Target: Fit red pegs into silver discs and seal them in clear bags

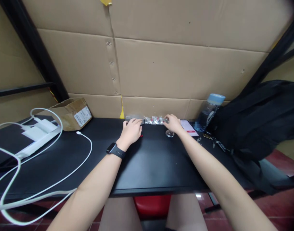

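Note:
At the back of the black desk, my left hand lies palm down with its fingers apart, against a clear plastic bag. A small red thing peeks out beside that thumb, too little of it showing to name. My right hand has its thumb and fingertips closed at the right end of a row of clear packets with shiny metal and red parts inside. What those fingertips grip is too small to make out. Just below them sits a round, clear, shiny disc.
On the left are an open cardboard box, a white power strip and looping white cables. To the right are a printed card, keys, a blue-capped bottle and a black backpack. Cardboard walls the back.

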A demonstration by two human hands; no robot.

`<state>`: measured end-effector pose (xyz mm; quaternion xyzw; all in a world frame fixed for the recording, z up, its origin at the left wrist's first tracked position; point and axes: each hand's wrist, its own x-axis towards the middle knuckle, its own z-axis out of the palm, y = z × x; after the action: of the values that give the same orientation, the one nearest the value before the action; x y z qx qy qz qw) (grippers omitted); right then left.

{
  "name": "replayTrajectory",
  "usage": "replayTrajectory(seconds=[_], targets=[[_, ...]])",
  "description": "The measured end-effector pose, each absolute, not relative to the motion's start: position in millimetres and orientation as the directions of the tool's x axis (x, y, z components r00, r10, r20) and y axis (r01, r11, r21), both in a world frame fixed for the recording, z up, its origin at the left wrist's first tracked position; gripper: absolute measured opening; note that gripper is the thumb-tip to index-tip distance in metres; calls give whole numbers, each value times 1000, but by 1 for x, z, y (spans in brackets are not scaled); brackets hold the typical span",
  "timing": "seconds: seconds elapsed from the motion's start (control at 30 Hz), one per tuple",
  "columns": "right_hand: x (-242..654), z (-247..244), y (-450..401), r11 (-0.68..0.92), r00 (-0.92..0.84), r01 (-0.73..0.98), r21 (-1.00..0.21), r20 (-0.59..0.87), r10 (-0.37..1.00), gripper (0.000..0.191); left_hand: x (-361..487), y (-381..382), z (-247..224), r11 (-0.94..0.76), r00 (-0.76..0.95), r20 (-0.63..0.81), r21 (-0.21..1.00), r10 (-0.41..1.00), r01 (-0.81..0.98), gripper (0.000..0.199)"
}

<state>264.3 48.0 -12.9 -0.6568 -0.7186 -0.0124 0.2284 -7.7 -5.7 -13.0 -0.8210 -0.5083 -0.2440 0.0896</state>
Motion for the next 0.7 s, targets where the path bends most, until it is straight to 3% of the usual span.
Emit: replayTrajectory(seconds=[0.1, 0.2, 0.3, 0.5, 0.7], targets=[[287, -12, 28, 301, -239, 914, -270, 241, 941, 34, 4, -22, -10, -609, 541, 381, 78, 749, 789, 37], [305, -20, 14, 394, -361, 829, -397, 160, 919, 44, 6, -32, -7, -685, 635, 302, 92, 711, 723, 37], [314, -28, 8, 379, -347, 775, -506, 161, 924, 41, -2, -31, -3, -603, 547, 327, 93, 770, 793, 33], [316, -27, 8, 359, -320, 756, -548, 171, 932, 42, -12, -19, -10, -453, 424, 244, 78, 872, 888, 6], [319, -20, 4, 366, -301, 758, -539, 208, 931, 42, -12, -14, -13, -440, 402, 276, 93, 873, 893, 17]])
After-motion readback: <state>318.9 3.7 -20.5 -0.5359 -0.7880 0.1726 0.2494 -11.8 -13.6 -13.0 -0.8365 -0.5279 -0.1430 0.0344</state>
